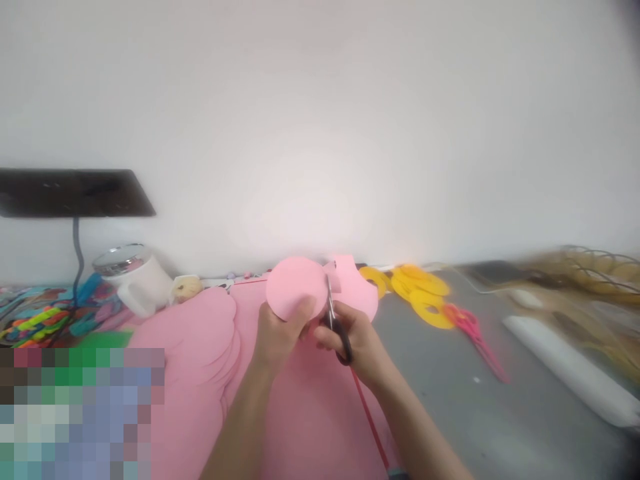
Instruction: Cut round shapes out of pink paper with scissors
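Observation:
A round piece of pink paper (294, 285) is pinched in my left hand (280, 330), the thumb lying across its lower part. My right hand (361, 337) grips black-handled scissors (342, 339), whose blades point upward at the disc's right edge. A curled pink offcut (344, 268) sticks up just beyond the blades. Both hands are above a large pink sheet (310, 420) on the table. To their left lies an overlapping pile of pink rounded cut-outs (193, 333). The fingertips behind the disc are hidden.
Yellow rings (423, 290) and pink scissors (475, 337) lie to the right on the grey table (430, 400). Farther right is a white roll (565, 367). A white lidded mug (143, 280) and colourful strands (37, 327) are at left, below a dark panel (70, 193).

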Available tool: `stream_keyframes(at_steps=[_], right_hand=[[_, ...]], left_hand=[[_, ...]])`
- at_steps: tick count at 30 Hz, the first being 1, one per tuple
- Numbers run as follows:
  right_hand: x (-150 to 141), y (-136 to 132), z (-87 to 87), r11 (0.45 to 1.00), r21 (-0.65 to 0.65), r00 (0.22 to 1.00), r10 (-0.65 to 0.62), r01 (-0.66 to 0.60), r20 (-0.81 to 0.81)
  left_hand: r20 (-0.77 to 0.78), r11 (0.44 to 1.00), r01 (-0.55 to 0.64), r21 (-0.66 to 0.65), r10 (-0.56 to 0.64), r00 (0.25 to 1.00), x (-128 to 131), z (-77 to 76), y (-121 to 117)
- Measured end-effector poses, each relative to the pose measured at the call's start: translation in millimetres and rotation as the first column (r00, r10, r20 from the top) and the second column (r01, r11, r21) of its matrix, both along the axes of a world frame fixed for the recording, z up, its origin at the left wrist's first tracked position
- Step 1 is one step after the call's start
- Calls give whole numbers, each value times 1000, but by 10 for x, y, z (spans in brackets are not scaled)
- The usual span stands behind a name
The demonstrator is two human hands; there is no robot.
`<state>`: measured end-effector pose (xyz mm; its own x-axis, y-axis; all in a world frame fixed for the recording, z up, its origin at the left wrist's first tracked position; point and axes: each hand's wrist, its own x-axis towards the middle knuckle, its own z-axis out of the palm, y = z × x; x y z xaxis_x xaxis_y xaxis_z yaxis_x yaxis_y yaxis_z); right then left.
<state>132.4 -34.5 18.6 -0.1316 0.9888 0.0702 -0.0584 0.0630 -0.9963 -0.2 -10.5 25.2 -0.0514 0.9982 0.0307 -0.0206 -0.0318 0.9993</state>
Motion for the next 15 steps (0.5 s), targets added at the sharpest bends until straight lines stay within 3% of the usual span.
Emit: stream_keyframes(at_steps=[15], right_hand=[[-29,-5,-1,999,-43,1000,-10,10,-7]], left_hand=[[-13,1000,18,25,-17,1000,-21,-38,16]])
